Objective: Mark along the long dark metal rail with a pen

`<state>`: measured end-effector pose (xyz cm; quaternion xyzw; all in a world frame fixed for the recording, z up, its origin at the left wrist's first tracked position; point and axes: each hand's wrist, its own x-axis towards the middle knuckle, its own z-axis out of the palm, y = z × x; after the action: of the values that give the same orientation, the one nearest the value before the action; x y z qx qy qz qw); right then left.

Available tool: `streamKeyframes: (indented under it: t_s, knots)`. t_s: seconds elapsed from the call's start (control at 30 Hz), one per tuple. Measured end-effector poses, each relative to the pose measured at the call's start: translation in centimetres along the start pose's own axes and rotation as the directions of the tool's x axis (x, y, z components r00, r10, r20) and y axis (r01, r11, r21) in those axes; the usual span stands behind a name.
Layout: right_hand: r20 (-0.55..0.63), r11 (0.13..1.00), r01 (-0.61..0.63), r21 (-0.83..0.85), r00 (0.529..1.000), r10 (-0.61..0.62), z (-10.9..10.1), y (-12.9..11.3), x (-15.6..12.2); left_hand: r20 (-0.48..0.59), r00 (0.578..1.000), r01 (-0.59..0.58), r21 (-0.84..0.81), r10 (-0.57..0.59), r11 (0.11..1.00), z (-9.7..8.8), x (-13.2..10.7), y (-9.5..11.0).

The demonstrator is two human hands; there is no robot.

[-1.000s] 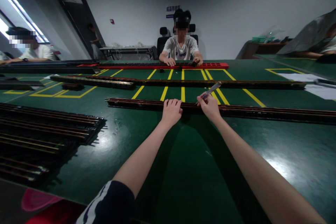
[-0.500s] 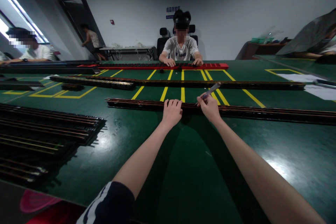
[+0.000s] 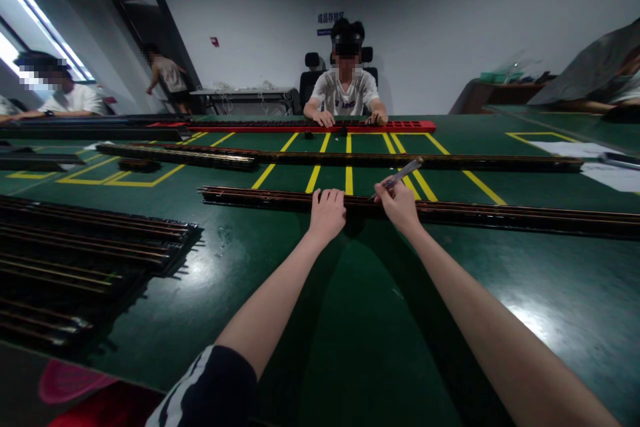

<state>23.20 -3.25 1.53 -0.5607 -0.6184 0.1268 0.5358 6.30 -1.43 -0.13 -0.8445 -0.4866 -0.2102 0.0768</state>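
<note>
A long black rail with copper-coloured strips (image 3: 490,214) lies across the green table in front of me. My left hand (image 3: 328,215) grips it near the middle, fingers bent over its far edge and pressed together. Just to the right, my right hand (image 3: 397,205) pinches a slim screwdriver (image 3: 409,167) with a translucent handle. The tool tilts up to the right, and its thin tip points down at the rail between my hands. Whether the tip touches the rail I cannot tell.
More black rails (image 3: 95,233) are stacked at the left. Another long rail (image 3: 400,160) lies farther back. Across the table (image 3: 360,320), a co-worker (image 3: 345,90) has both hands at a red frame (image 3: 410,126). Papers (image 3: 607,175) lie at the right.
The rail has shifted very slightly left with my left hand. My right hand keeps hold of the screwdriver in nearly the same place. A person near the door has moved left.
</note>
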Motion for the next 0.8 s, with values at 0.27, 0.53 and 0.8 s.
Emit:
streamKeyframes:
  t_s: [0.27,0.53,0.8]
  knots:
    - [-0.015,1.000,-0.018,-0.005,1.000,0.018,0.00,-0.04,-0.02,0.005,1.000,0.010,0.006,-0.010,1.000,-0.07,0.00,0.08]
    - [-0.055,0.999,-0.045,-0.001,0.997,0.045,-0.24,-0.15,-0.08,0.004,1.000,0.003,0.012,-0.003,1.000,-0.03,-0.08,0.02]
    - [-0.055,1.000,-0.028,0.008,0.998,0.028,-0.09,0.36,-0.01,-0.008,1.000,-0.002,0.036,0.003,0.999,0.16,-0.14,0.00]
